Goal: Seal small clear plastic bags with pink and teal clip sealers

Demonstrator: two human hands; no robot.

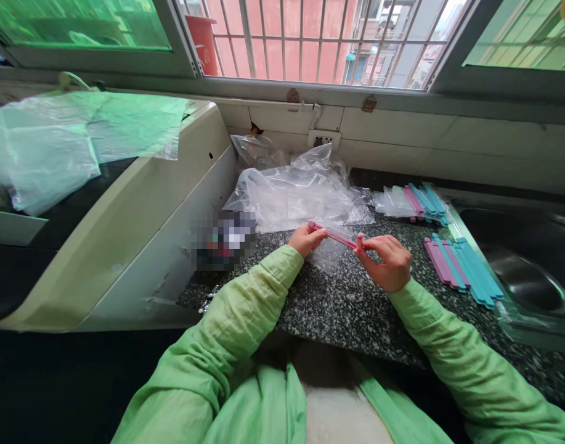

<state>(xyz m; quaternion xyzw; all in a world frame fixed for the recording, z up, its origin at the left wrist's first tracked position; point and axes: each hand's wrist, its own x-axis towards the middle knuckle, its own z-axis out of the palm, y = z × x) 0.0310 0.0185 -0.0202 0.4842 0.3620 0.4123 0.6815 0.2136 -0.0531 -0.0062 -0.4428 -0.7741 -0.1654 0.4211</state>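
Note:
Both my hands hold one pink plastic strip (pixel 340 235) over a speckled granite counter (pixel 337 308). My left hand (pixel 306 239) pinches its left end. Its right end is gripped by my right hand (pixel 387 261). A small clear plastic bag (pixel 327 254) hangs under the strip, between my hands. Both arms wear light green sleeves.
A heap of clear plastic bags (pixel 296 194) lies behind my hands. Pink and blue strips (pixel 462 271) are laid out on the right, with bagged ones (pixel 414 202) behind them. A steel sink (pixel 527 277) is at far right, a white appliance (pixel 138 209) at left, a barred window above.

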